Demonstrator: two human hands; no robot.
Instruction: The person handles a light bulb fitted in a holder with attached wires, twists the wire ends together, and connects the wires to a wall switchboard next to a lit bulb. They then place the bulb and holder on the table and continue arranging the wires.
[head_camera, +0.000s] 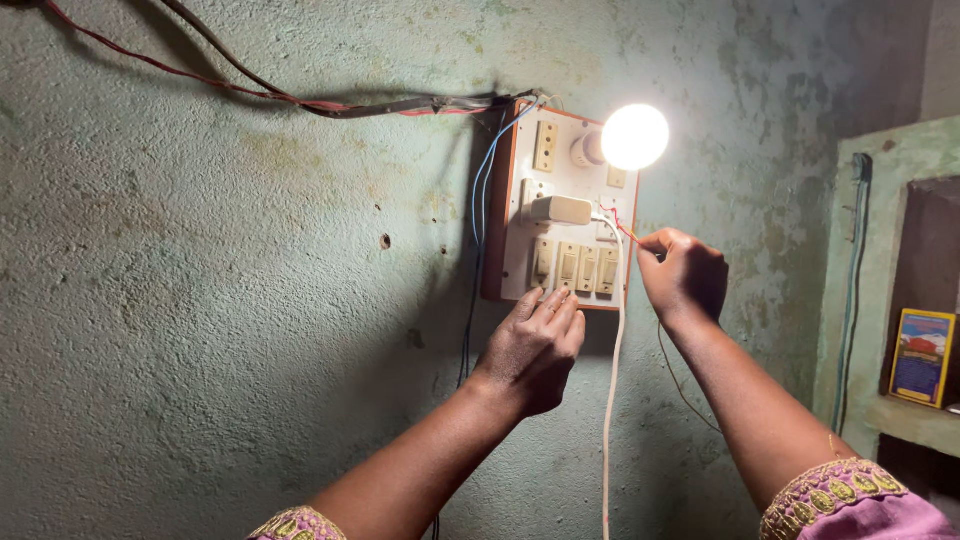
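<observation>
From the head camera, looking at a rough green wall, a white switchboard (560, 210) is fixed beside a lit bulb (634, 137) that glares hard enough to wash out the top right corner of the board. The left hand (532, 345) rests with its fingers laid flat and close together against the lower edge of the board, just under the row of switches (574, 267); it grips nothing, only steadies. The right hand (684, 275) is closed in a pinch on a thin red wire (622, 228) at the board's right edge, near a plugged-in white adapter (557, 209) whose white cable (612, 400) hangs straight down between the two arms. Whether the wire's end is bare I cannot tell; the glare hides it.

To do this well, I would judge the pinch should stay on the insulated part, the left fingers stay off the sockets, and the pull be slow and straight.

Red and dark cables (250, 88) run along the wall above, and a small box (922, 355) stands on a shelf at the right.
</observation>
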